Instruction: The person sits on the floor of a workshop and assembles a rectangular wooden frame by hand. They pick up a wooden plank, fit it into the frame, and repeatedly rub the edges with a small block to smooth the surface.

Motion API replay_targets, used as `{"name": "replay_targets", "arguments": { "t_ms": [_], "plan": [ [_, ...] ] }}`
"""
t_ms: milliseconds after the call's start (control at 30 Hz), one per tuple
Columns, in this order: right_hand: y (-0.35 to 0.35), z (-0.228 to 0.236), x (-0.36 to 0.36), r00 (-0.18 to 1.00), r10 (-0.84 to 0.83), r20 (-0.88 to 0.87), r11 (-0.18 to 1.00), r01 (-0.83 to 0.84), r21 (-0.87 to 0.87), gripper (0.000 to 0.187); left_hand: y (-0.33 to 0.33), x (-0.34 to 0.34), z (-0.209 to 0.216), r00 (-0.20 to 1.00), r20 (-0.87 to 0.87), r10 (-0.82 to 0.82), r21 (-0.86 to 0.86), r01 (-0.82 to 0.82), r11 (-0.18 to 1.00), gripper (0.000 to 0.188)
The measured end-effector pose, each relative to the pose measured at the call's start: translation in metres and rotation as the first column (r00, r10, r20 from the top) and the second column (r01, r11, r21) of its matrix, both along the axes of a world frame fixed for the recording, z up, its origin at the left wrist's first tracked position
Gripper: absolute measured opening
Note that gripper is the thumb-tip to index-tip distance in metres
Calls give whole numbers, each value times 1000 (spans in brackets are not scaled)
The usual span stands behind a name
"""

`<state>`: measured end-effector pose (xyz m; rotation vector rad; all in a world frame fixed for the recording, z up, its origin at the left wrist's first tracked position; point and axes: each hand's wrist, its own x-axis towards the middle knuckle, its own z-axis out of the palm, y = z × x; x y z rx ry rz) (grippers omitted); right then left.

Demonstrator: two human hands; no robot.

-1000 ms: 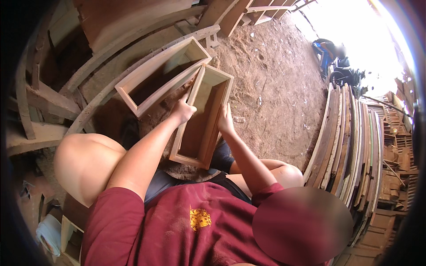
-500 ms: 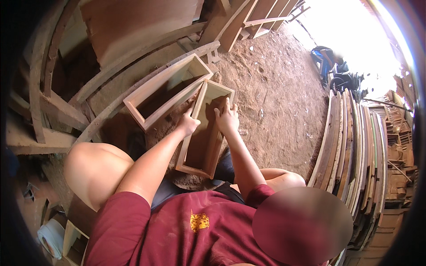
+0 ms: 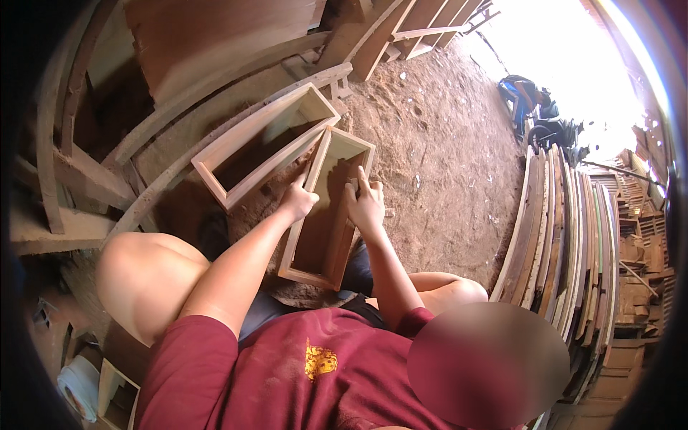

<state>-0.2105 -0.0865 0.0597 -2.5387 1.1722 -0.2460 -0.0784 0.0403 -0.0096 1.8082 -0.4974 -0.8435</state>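
A long, open wooden box [image 3: 307,276], looking like a drawer, stands tilted between my legs, with a dark brown panel inside. My left hand [image 3: 299,201] is closed over its left side wall, thumb toward the inside. On the opposite wall rests my right hand [image 3: 366,204], its fingers apart and the index stretched along the rim. Whether anything thin lies beneath those fingers is hidden. A second wooden box [image 3: 265,168] of similar shape lies just to the left, its near corner touching or almost touching the far end of the first.
Curved wooden rails [image 3: 172,175] and a large brown panel [image 3: 215,43] stand at the left. Bare dirt ground [image 3: 437,165] stretches to the right. Stacked boards [image 3: 559,236] line the right side, with a motorbike [image 3: 548,125] beyond. A pale roll [image 3: 79,387] sits lower left.
My right hand has slid a little nearer along the rim, and its fingers are more bent and separated. The left hand keeps its hold. The whole view has shifted slightly.
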Motion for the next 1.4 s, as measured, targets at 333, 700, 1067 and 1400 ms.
{"name": "replay_targets", "arguments": {
  "t_ms": [333,700,1067,1400],
  "plan": [
    [-66,-40,3,916,-131,378,987,156,-37,61,-6,-5,14,999,-41,12,-15,-12,1000,73],
    [-62,-11,22,937,-231,262,969,197,150,34,-4,-6,10,997,41,63,15,-64,998,70],
    [-54,-1,25,980,-179,81,979,185,-80,32,0,-4,24,999,19,39,52,-40,998,67],
    [-89,14,65,987,-161,-27,978,156,-139,30,-7,-5,-2,999,22,38,-35,-38,999,71]
  ]
}}
